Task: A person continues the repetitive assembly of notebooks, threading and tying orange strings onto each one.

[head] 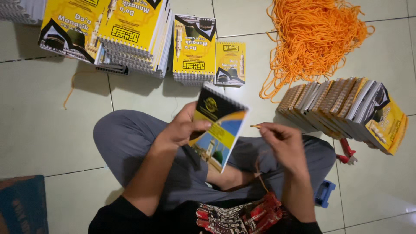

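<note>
Your left hand [180, 128] grips a spiral-bound booklet [219, 125] above your lap; your right hand [281, 141] pinches an orange cord [255, 126] tip just beside it. Threading step, likely: next move needs the tip aimed at the binding. Cord pile [314, 37] lies beyond your right hand.

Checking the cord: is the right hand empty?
No, the right hand pinches an orange cord end beside the booklet.

Yellow-and-black printed covers on the spiral booklet stacks [130, 34] along the top of the floor, and on a leaning row of booklets [346, 110] at the right. One booklet [216, 125] held up at centre, back cover dark, yellow and blue with a building picture. No screens or signs
</note>
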